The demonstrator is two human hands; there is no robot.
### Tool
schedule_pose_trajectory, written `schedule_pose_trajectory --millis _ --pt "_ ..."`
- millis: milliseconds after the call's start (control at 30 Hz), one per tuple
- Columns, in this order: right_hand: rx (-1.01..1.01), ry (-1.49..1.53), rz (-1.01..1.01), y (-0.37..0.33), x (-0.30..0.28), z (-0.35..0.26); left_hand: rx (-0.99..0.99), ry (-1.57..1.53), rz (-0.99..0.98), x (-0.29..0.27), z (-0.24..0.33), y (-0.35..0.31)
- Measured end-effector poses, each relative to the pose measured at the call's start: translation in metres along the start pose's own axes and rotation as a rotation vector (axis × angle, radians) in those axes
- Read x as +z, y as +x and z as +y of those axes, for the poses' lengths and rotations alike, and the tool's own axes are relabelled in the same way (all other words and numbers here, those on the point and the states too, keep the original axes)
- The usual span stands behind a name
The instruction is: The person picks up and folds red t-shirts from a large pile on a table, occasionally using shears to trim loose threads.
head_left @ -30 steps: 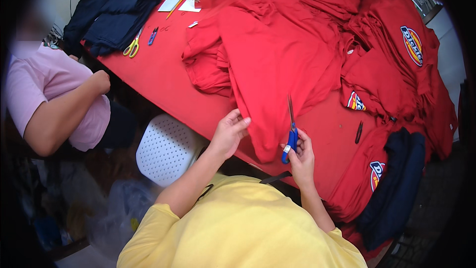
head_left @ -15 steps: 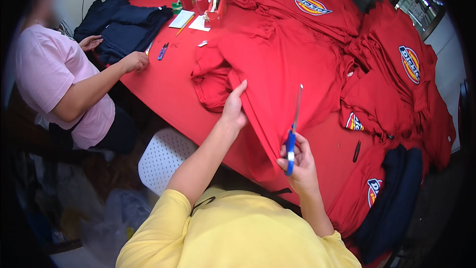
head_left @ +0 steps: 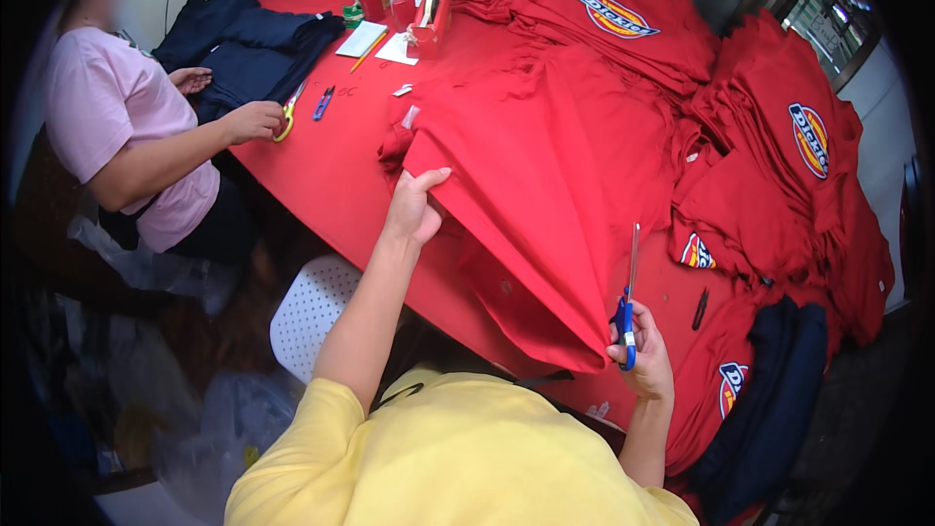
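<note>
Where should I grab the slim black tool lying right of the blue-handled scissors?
Likely across the middle of the black tool, from above, thumb and finger on its long sides: it lies flat on the red table, slim, pointing mostly away from the wearer.

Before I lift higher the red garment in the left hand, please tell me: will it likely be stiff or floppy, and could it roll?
The red garment is probably floppy, since it hangs in soft folds near the left hand. Rolling seems unlikely, as much of it lies spread on the table.

Red cloth [head_left: 545, 195] and blue-handled scissors [head_left: 625, 312]
</note>
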State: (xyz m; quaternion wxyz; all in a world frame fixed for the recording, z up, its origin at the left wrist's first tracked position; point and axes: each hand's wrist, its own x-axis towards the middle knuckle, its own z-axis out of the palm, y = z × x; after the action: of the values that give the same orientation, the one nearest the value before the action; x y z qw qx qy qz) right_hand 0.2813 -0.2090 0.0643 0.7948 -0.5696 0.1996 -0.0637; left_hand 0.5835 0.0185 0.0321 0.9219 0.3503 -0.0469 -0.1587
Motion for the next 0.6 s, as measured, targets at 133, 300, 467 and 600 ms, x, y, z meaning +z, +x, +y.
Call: schedule_pose_trajectory --millis 133,300,467,600 --pt "0.127 -0.178 -0.066 0.005 -0.02 0.011 -0.157 -0.32 -0.049 -0.039 0.022 0.016" --pt "0.146 -0.314 0.05 0.014 -0.048 0.041 -0.221 -0.549 -0.138 -0.053 0.034 0.004" --pt "0.099 -0.383 0.103 0.028 -0.04 0.037 -0.272 -0.553 -0.229 -0.053 0.043 -0.01" --pt "-0.019 -0.353 0.126 0.036 -0.029 0.027 -0.264 -0.418 -0.26 -0.051 0.035 -0.009"
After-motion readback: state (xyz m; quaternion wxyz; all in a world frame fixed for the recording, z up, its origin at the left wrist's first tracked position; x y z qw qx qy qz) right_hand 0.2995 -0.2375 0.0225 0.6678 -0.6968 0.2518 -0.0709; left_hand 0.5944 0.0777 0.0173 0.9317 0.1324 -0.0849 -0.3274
